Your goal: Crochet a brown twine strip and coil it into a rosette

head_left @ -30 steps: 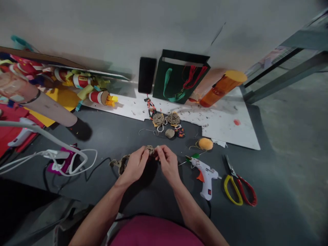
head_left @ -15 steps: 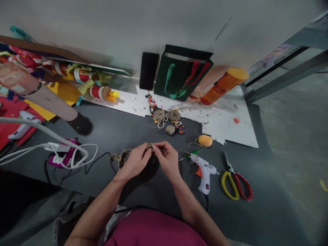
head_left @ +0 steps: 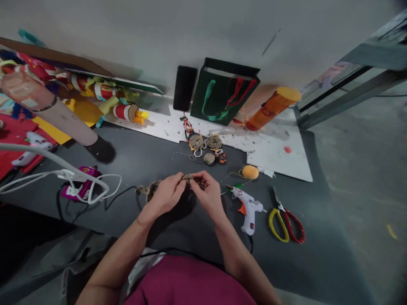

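Between my two hands runs a brownish-grey braided cord (head_left: 188,178), pinched at a short stretch over the table. My left hand (head_left: 168,192) closes its thumb and fingers on that cord, and the rest of the braid trails out to its left. On the other side my right hand (head_left: 206,190) pinches the cord with thumb and forefinger, its remaining fingers curled. Some of the braid is hidden behind the fingers. Beyond the hands lie two coiled cord rosettes (head_left: 214,142) with beads and a small ball of grey thread (head_left: 209,159).
Right of my hands lie a white glue gun (head_left: 249,207), scissors with yellow and red handles (head_left: 284,220) and an orange thread ball (head_left: 250,172). A purple power adapter (head_left: 83,186) with white cables sits left. Behind stand a phone (head_left: 185,88), a green paper bag (head_left: 224,95) and an orange cylinder (head_left: 273,109).
The view has shifted slightly, so objects at the right appear a little further left. My fingers have parted slightly, and more of the cord shows between them.
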Demonstrator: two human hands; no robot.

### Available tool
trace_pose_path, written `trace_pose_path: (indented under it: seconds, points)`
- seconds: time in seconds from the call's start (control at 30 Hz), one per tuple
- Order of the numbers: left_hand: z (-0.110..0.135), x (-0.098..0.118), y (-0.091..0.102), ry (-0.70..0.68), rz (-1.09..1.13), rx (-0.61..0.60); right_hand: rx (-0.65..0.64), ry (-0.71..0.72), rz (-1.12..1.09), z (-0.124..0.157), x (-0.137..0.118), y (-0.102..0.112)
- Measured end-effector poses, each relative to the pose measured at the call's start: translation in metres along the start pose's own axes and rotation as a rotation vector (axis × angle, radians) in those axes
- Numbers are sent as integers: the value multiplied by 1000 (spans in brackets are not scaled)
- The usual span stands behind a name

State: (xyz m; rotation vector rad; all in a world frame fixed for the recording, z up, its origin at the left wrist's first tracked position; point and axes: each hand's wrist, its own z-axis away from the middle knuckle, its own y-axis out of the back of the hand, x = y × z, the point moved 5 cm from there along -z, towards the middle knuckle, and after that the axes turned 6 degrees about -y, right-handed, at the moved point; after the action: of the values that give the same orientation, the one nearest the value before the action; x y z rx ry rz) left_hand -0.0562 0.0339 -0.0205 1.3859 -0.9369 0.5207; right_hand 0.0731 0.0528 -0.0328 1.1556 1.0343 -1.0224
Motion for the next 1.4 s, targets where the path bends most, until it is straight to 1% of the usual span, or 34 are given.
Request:
trace_pose_path:
  seconds: [0.07, 0.1, 0.2, 0.27, 0.33, 0.47, 0.53, 0.6, 0.7, 0.8, 0.9, 1.0, 1.17, 1.3, 1.4]
  points:
    - [-1, -1, -1, 6, -30, -7, -6, -2, -10, 0, 0, -1]
    - [-1, -2, -1, 3, -67, -16, -21, 16, 28, 1, -2, -2]
    - [-2, -4, -3, -27, -192, -65, -78, 103, 252, 3, -12, -3]
    - [-2, -5, -3, -43, -186, -78, -86, 127, 321, 4, -18, -2]
    - [-1, -4, -1, -43, -74, -55, -66, 90, 239, 4, -18, 1]
    - [1, -3, 3, -11, 195, 0, -42, -42, -57, 2, -10, 0]
    - [1, -2, 2, 1, 271, 11, -31, -90, -149, 1, -5, -2]
    - [1, -2, 2, 10, 293, 23, -5, -106, -194, 1, -2, -3]
    - [1, -3, 2, 28, 227, 60, 50, -73, -184, 2, -3, -3]
    - [1, -4, 1, 44, 103, 100, 109, -26, -106, 4, -6, -2]
    - [1, -4, 0, 43, -41, 110, 151, 5, -33, 5, -8, -1]
    - [0, -4, 0, 36, -126, 121, 141, 33, 5, 6, -9, -1]
    - [0, -5, 3, 40, -146, 133, 89, 80, 65, 6, -10, 0]
    - [0, -6, 2, 18, -249, 117, 93, 42, -9, 4, -6, 2]
    - [0, -4, 1, -39, -274, 125, 84, -9, -109, 1, -2, 2]
